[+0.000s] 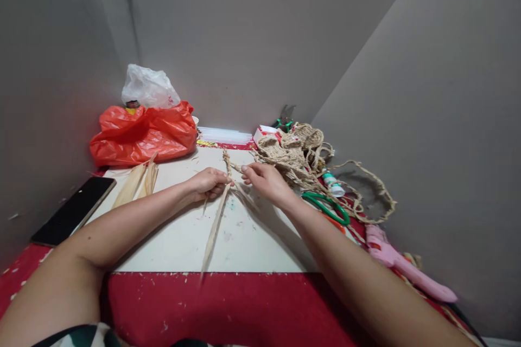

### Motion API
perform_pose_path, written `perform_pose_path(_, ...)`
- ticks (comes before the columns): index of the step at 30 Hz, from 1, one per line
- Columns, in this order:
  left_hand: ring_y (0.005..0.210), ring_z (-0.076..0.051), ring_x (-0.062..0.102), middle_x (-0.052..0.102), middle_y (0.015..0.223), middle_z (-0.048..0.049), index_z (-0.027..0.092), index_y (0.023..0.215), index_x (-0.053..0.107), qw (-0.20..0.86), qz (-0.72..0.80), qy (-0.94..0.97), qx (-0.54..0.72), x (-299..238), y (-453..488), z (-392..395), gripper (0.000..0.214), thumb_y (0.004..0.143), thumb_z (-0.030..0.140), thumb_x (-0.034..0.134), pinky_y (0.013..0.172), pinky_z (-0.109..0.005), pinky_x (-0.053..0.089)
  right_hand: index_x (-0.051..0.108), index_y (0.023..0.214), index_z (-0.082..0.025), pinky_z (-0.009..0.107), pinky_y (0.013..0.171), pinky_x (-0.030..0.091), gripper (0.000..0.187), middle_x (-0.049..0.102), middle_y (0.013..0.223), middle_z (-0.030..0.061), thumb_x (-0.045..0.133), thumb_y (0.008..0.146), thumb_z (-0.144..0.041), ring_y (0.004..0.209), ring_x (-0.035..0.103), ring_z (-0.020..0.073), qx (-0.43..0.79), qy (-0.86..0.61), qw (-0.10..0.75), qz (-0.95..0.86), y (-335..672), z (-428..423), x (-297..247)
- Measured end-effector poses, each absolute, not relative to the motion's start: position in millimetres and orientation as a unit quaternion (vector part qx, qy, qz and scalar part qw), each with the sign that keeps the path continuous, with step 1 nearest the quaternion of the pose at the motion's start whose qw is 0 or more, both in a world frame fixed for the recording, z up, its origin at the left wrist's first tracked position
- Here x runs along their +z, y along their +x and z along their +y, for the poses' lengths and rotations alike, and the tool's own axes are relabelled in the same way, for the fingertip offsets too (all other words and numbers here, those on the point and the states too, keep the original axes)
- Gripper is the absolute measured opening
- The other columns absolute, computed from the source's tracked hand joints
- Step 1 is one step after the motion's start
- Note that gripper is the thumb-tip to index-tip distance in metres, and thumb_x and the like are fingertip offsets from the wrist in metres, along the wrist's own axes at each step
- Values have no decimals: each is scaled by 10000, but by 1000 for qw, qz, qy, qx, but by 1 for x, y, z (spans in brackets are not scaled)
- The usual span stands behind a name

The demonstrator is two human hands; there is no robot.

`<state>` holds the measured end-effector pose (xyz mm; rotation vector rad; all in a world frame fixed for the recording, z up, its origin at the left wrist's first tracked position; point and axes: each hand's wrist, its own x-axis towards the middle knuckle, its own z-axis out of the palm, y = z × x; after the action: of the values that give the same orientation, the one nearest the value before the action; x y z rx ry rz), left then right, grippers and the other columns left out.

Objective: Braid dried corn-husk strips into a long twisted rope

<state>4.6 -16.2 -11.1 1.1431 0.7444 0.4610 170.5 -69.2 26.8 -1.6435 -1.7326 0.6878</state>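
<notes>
My left hand [209, 183] is closed in a pinch on a braid of dried husk strips [227, 160], just above the white board [175, 252]. A long pale loose strip [215, 227] hangs from the pinch down over the board's front edge. My right hand [265, 180], also closed, grips another part of the braid between thumb and fingers, a little to the right. A second loose end [246, 195] trails below it. Several flat dried husks [134, 184] lie on the board beside my left forearm.
Left are a phone [73, 211], a red plastic bag [150, 135] and a clear bag [147, 85]. Right lie coiled braided cord [299, 154], green-handled pliers [285, 118], green-handled scissors [325, 209] and a pink glue gun [411, 268]. Grey walls enclose the red-covered table [203, 303].
</notes>
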Motion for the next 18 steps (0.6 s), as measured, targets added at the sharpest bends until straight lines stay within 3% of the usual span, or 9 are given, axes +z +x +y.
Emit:
perform_pose_path(3,351,-14,136,257,428,99,136,642,509,751,324,531,220,-9,3,-17,155,724,231,600,366,-189,64,509,567,-144,225,440,318,404,476,448,6,416,882,-380,408,407,92,436,-600,280,-609,159,-54,14)
perform_pose_path(6,356,-14,127,256,428,100,128,646,518,754,327,530,207,-6,0,-17,151,721,237,590,370,-193,62,419,550,-173,209,351,200,415,334,381,-58,418,878,-426,322,249,55,567,-575,246,-536,153,-46,3)
perform_pose_path(12,351,-22,133,247,414,103,105,695,582,724,324,579,189,-9,-2,-15,177,721,280,594,381,-213,53,469,599,-166,190,330,104,396,275,376,-88,550,785,-506,321,183,36,598,-549,214,-543,169,-35,-10)
perform_pose_path(18,367,-27,152,251,442,100,144,649,502,701,339,600,185,-7,-1,-17,263,717,366,625,394,-228,60,317,575,-194,164,314,76,386,225,425,-103,474,827,-440,336,107,30,716,-462,209,-480,173,-35,-13)
